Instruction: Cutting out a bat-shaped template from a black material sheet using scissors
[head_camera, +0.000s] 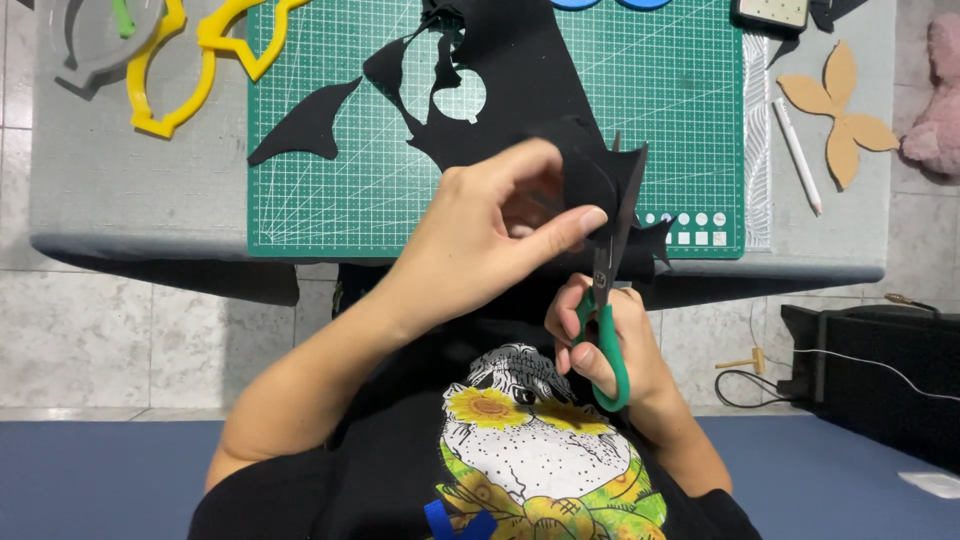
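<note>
L hand (490, 235) pinches a black felt piece (600, 175) between thumb & fingers, holding it up off the table's near edge so the blades can reach. R hand (605, 345) is closed through the green scissors (608, 300) handles, blades up into the felt. Behind – green cutting mat (340, 190) w/ black offcuts (305, 125); yellow templates (185, 70) at far-left corner.
</note>
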